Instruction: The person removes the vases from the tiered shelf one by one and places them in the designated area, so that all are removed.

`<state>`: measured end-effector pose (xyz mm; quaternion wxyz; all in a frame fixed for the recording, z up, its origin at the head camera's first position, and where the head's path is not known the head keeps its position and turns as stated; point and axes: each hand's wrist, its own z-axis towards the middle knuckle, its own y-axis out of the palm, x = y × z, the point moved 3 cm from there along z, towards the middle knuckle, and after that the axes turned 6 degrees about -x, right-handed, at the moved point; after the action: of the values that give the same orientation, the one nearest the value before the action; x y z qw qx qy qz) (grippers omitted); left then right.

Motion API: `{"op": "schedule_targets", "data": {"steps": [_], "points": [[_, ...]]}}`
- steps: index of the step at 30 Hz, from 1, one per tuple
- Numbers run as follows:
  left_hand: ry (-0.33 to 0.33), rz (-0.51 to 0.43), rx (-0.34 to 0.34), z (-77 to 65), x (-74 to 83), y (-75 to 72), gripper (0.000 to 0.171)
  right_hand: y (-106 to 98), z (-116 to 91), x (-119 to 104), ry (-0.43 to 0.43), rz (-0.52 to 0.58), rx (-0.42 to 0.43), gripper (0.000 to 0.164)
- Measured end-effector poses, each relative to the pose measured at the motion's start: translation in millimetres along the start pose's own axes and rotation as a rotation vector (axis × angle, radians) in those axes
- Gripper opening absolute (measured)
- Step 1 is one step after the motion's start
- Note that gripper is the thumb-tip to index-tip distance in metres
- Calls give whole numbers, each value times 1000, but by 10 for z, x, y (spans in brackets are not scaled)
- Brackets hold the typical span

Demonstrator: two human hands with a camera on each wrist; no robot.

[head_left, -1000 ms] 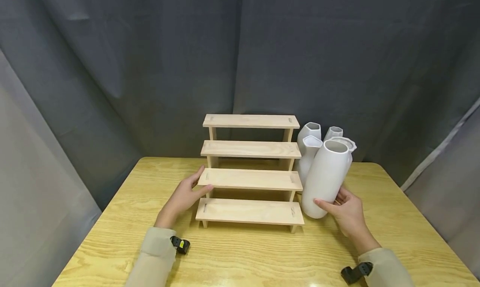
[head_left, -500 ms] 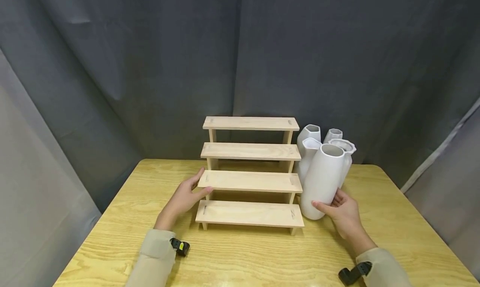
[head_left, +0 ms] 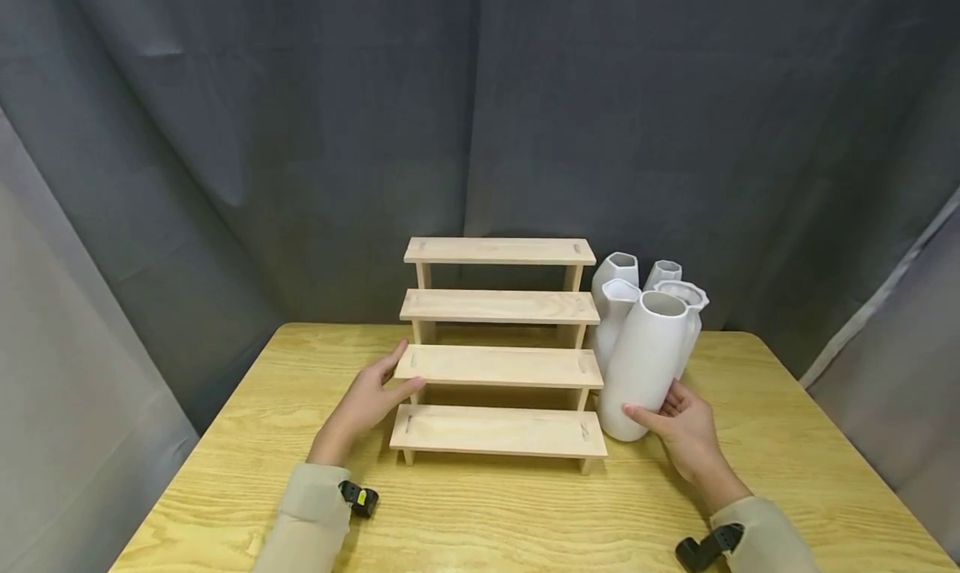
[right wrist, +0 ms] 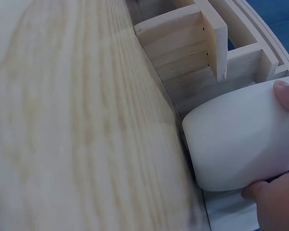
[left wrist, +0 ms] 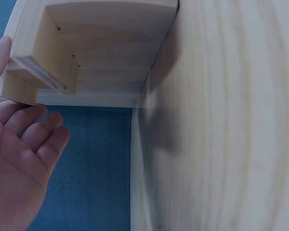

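In the head view, a stepped wooden display stand (head_left: 498, 366) with several plank shelves stands mid-table. My left hand (head_left: 367, 404) grips its left end, with the thumb at the front edge of the second-lowest shelf and the fingers behind. The left wrist view shows that hand (left wrist: 24, 154) by the shelf's edge. To the stand's right, my right hand (head_left: 688, 434) holds a tall smooth white vase (head_left: 643, 373) low down, thumb across its front. The vase looks upright, its base close to the tabletop; in the right wrist view, its lower body (right wrist: 236, 139) is between thumb and fingers.
Several other white vases cluster behind the held one: a spouted one (head_left: 617, 306), a faceted one (head_left: 602, 281), a wavy-rimmed one (head_left: 693, 306) and a narrow one (head_left: 663, 271). The wood-grain table (head_left: 480, 515) ends at a dark grey curtain (head_left: 337, 140).
Early in the second, the vase and my right hand shifted slightly left, bringing more of the wavy-rimmed vase into sight. My left hand stays on the stand. The head view tilted up slightly.
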<state>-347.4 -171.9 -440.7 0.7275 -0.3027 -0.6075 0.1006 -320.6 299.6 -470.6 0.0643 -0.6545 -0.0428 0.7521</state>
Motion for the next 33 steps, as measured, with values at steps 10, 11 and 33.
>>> {"op": "schedule_targets", "data": {"steps": [10,11,33], "points": [[-6,5,5,3,30,-36,86,32,54,17,-47,-71,-33,80],[-5,6,4,3,32,-38,86,32,58,20,-44,-75,-35,81],[-1,13,3,10,37,-32,89,-19,40,0,7,-130,-92,82]]}}
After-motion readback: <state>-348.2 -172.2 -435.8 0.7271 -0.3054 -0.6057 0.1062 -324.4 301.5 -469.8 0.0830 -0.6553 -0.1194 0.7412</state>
